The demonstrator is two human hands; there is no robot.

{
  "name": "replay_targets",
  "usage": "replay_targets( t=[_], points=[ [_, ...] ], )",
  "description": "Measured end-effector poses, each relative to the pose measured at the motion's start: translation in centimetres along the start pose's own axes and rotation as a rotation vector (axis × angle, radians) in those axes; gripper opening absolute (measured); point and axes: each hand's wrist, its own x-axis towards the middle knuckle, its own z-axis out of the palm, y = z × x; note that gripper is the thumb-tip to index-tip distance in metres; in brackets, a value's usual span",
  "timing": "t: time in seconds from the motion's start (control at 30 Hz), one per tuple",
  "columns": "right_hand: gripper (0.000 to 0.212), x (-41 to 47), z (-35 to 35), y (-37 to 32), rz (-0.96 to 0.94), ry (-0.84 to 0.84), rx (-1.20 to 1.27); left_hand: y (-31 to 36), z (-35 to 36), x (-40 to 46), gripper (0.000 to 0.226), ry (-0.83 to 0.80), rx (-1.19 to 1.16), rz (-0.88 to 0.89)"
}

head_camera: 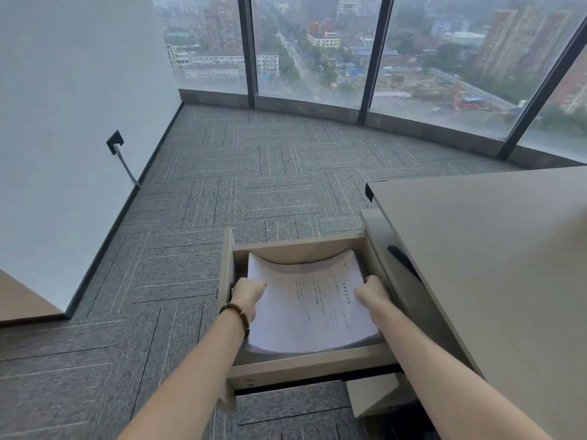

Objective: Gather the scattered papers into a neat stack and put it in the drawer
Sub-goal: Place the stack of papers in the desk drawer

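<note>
I find the drawer [305, 365] pulled fully out from under the table [495, 249], with the stack of papers [311, 306] lying inside it, bowed so that its near and far ends curve upward against the drawer walls. The left hand [249, 295] grips the left edge of the stack; its fingers are curled over the edge, but the fingertips are hidden under the sheets. The right hand [373, 295] holds the right edge in the same manner, thumb side partly concealed by the drawer side. A beaded bracelet [236, 314] sits on the left wrist. The print on the top sheet is too small to read. The drawer floor is covered by the stack. The table is cut off at the right frame edge. Carpet [222, 185] lies beyond, and a wall socket [115, 141] with a cable shows at left.
</note>
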Motion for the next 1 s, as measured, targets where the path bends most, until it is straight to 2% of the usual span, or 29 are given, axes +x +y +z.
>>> replay_targets(
  t=[0.2,0.37,0.47,0.53,0.7,1.0],
  points=[
    [0.042,1.0,0.1,0.9,0.038,-0.006,-0.010,-0.1,0.6,0.6,0.053,0.002,0.010,0.012],
    [0.040,1.5,0.6,1.6,-0.012,0.056,-0.066,-0.3,0.4,0.5,0.069,0.028,0.002,0.015],
    [0.015,1.2,0.7,1.8,-0.035,0.084,-0.105,-0.5,0.4,0.6,0.068,0.000,0.001,0.018],
    [0.006,1.3,1.0,1.9,-0.053,0.115,-0.130,-0.5,0.6,0.5,0.066,0.004,0.005,0.024],
    [0.026,2.0,2.0,2.6,-0.112,0.201,-0.136,-0.2,1.2,0.1,0.071,0.093,0.068,0.040],
    [0.024,2.1,2.4,2.9,-0.126,0.154,-0.174,-0.4,0.9,-0.6,0.079,0.090,0.201,0.062]
  ],
)
